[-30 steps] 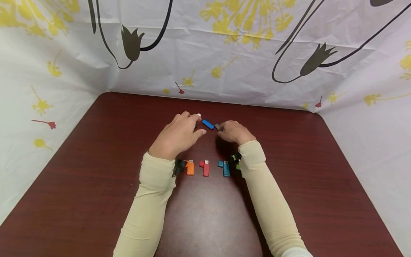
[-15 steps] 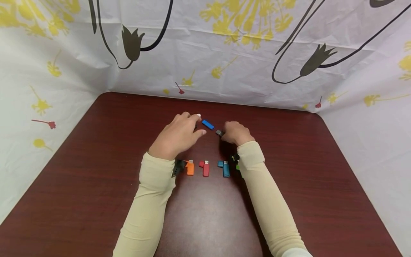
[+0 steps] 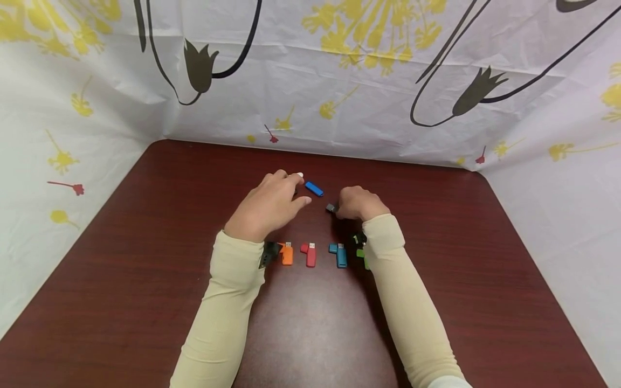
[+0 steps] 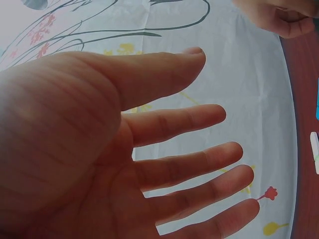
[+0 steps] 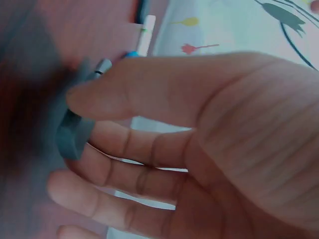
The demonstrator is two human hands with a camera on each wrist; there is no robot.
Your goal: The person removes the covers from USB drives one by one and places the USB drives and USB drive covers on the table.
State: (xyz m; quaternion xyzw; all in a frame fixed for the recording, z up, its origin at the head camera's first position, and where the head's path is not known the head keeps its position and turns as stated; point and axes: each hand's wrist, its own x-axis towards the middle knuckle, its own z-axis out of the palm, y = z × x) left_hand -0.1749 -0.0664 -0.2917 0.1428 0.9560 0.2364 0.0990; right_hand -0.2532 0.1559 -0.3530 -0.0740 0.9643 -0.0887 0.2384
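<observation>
My right hand (image 3: 360,203) pinches a dark grey USB stick (image 5: 72,139) between thumb and fingertips, close over the table. The stick's metal plug (image 5: 103,66) pokes out past the thumb in the right wrist view. My left hand (image 3: 269,207) holds nothing; in the left wrist view its fingers (image 4: 184,162) are spread and straight. Just beyond its fingertips lies a blue USB stick (image 3: 314,188), and the tip of a white stick (image 3: 300,175) shows beside the index finger. A dark thing under the left hand is mostly hidden.
Nearer to me stands a row of USB sticks with caps off: orange (image 3: 287,255), red (image 3: 311,256), teal (image 3: 342,256) and green (image 3: 366,262), the last partly behind my right sleeve. A patterned white sheet (image 3: 291,81) encloses the table's back and sides.
My right hand has drawn the grey USB stick toward me, away from the blue one, turning it slightly. My left hand has stayed where it was.
</observation>
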